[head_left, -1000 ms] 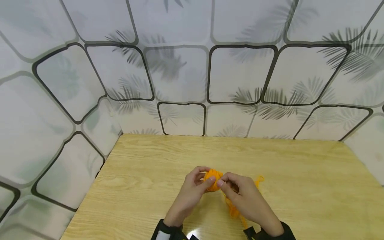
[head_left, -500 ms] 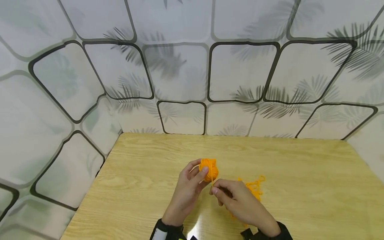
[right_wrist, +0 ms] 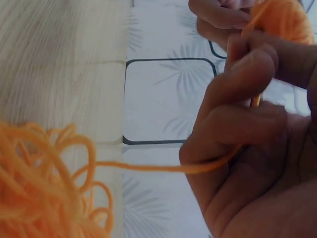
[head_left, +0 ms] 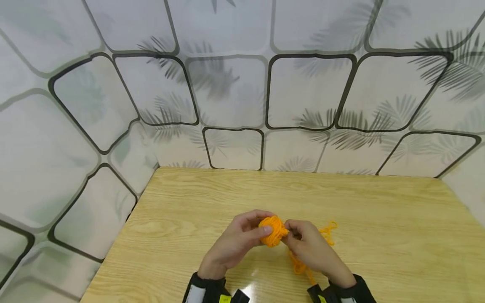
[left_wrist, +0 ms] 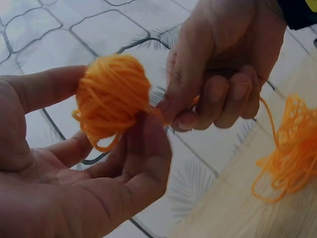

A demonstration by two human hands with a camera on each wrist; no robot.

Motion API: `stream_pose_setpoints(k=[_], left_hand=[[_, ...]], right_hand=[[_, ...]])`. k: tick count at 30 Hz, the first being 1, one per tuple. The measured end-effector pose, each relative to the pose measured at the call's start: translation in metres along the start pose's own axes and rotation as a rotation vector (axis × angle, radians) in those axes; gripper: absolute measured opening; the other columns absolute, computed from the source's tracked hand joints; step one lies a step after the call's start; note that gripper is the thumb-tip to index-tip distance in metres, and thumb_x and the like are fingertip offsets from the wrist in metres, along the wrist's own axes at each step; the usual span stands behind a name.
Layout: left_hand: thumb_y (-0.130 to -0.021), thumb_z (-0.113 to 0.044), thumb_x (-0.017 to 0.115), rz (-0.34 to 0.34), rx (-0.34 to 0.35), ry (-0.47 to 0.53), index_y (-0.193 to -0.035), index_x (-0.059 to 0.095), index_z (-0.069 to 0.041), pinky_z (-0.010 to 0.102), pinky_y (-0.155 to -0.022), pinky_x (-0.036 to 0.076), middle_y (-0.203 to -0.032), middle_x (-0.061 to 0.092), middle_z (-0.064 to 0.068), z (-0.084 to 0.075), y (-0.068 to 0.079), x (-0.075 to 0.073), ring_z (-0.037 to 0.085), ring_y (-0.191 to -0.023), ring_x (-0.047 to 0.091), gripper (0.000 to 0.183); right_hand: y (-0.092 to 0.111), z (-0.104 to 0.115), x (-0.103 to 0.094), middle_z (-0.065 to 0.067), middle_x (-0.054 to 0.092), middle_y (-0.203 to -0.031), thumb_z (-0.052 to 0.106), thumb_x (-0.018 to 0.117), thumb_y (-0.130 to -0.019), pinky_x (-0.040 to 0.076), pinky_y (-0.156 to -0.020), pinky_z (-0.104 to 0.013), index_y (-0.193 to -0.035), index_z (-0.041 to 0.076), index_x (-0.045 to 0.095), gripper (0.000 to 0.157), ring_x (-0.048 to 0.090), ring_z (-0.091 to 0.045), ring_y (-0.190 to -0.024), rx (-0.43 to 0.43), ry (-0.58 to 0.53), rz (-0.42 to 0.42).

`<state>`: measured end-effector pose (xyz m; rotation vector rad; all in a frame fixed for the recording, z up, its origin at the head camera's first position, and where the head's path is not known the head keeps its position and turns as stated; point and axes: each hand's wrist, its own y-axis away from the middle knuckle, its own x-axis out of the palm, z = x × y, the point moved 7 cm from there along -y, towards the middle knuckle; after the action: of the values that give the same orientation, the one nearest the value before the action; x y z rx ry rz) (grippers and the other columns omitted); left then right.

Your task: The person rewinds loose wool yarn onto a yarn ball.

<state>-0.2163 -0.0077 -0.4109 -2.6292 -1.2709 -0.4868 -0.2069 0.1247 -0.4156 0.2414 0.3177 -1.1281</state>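
A small ball of orange yarn [head_left: 272,231] is held up between the fingers and thumb of my left hand [head_left: 236,240]. Windings cross its surface, and one loose loop hangs off it in the left wrist view. Close on its right, my right hand [head_left: 312,248] pinches the yarn strand between thumb and forefinger, right at the ball. From the curled fingers of that hand, the strand [right_wrist: 158,167] runs to a loose heap of orange yarn [left_wrist: 292,148] on the table. My right hand partly hides this heap in the head view.
The light wooden table [head_left: 189,202] reaches back to a wall [head_left: 235,92] patterned with dark outlines and leaf shapes. The same pattern covers the left side. Black bands with small boxes [head_left: 240,296] sit on both wrists.
The ball rose and tilted half a second ago, showing the strand drawn down its front. Now it is lower again and turned, with the right hand raised up to its right side.
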Motion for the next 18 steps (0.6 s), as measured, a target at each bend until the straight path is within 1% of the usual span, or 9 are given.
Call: stream_pose_setpoints(k=[3, 6, 8, 9, 11, 13, 15, 16, 18], left_hand=[[-0.089, -0.018, 0.060, 0.019, -0.039, -0.028, -0.125, 0.051, 0.000, 0.041, -0.086, 0.046, -0.122, 0.050, 0.016, 0.003, 0.000, 0.002, 0.024, -0.105, 0.055, 0.041], [-0.088, -0.018, 0.061, 0.026, -0.059, -0.029, -0.124, 0.052, -0.002, 0.041, -0.085, 0.046, -0.121, 0.050, 0.016, 0.006, 0.000, 0.003, 0.024, -0.104, 0.055, 0.041], [-0.087, -0.018, 0.062, 0.037, -0.066, -0.033, -0.123, 0.053, -0.002, 0.039, -0.084, 0.047, -0.121, 0.051, 0.016, 0.007, 0.000, 0.004, 0.023, -0.102, 0.056, 0.040], [-0.087, -0.018, 0.062, 0.050, -0.059, -0.039, -0.123, 0.054, -0.002, 0.038, -0.083, 0.047, -0.121, 0.051, 0.016, 0.007, 0.000, 0.004, 0.023, -0.101, 0.056, 0.040], [-0.086, -0.015, 0.063, 0.089, -0.034, -0.080, -0.121, 0.055, -0.001, 0.036, -0.080, 0.048, -0.122, 0.053, 0.016, 0.006, 0.000, 0.006, 0.024, -0.098, 0.058, 0.039], [-0.086, -0.013, 0.063, 0.110, -0.012, -0.159, -0.118, 0.057, -0.001, 0.035, -0.077, 0.049, -0.119, 0.056, 0.014, 0.006, 0.000, 0.007, 0.022, -0.093, 0.059, 0.035], [-0.085, -0.014, 0.064, 0.093, 0.022, -0.284, -0.115, 0.060, -0.005, 0.035, -0.076, 0.049, -0.115, 0.059, 0.010, 0.005, -0.001, 0.006, 0.021, -0.091, 0.058, 0.032], [-0.084, -0.015, 0.065, 0.063, 0.027, -0.349, -0.113, 0.061, -0.008, 0.035, -0.076, 0.049, -0.113, 0.060, 0.007, 0.005, -0.001, 0.005, 0.021, -0.090, 0.058, 0.031], [-0.084, -0.019, 0.066, -0.028, 0.025, -0.461, -0.111, 0.062, -0.014, 0.036, -0.078, 0.047, -0.110, 0.060, 0.002, 0.006, -0.002, 0.000, 0.020, -0.091, 0.056, 0.028]], right_hand=[[-0.001, -0.006, -0.001, -0.010, 0.051, -0.067, 0.007, 0.049, -0.091, 0.036, -0.043, -0.027, -0.096, 0.001, 0.058, 0.011, 0.039, -0.012, -0.047, 0.068, -0.084, -0.029], [-0.001, -0.009, -0.002, -0.011, 0.050, -0.067, 0.002, 0.047, -0.089, 0.037, -0.044, -0.027, -0.096, 0.000, 0.058, 0.012, 0.040, -0.013, -0.049, 0.095, -0.122, -0.041], [-0.001, -0.010, -0.002, -0.011, 0.049, -0.068, 0.004, 0.047, -0.092, 0.037, -0.046, -0.028, -0.095, 0.000, 0.057, 0.012, 0.040, -0.014, -0.050, 0.108, -0.140, -0.037], [0.000, -0.010, -0.003, -0.011, 0.049, -0.068, 0.007, 0.046, -0.094, 0.037, -0.046, -0.028, -0.095, 0.000, 0.057, 0.013, 0.040, -0.014, -0.050, 0.111, -0.146, -0.031], [0.001, -0.011, -0.005, -0.009, 0.044, -0.064, 0.019, 0.048, -0.096, 0.035, -0.045, -0.027, -0.093, 0.000, 0.056, 0.020, 0.037, -0.014, -0.049, 0.138, -0.160, -0.030], [0.002, -0.011, -0.009, -0.006, 0.038, -0.060, 0.032, 0.049, -0.095, 0.033, -0.044, -0.027, -0.090, -0.002, 0.054, 0.035, 0.033, -0.014, -0.047, 0.167, -0.176, -0.043], [0.002, -0.009, -0.012, -0.005, 0.033, -0.057, 0.042, 0.051, -0.092, 0.030, -0.043, -0.027, -0.090, -0.002, 0.053, 0.045, 0.030, -0.014, -0.046, 0.187, -0.186, -0.066], [0.003, -0.007, -0.013, -0.005, 0.032, -0.056, 0.045, 0.051, -0.090, 0.029, -0.043, -0.027, -0.090, -0.002, 0.053, 0.048, 0.029, -0.015, -0.046, 0.193, -0.189, -0.080], [0.004, -0.001, -0.014, -0.007, 0.034, -0.056, 0.046, 0.051, -0.090, 0.030, -0.043, -0.028, -0.091, -0.001, 0.054, 0.048, 0.030, -0.016, -0.045, 0.175, -0.180, -0.094]])
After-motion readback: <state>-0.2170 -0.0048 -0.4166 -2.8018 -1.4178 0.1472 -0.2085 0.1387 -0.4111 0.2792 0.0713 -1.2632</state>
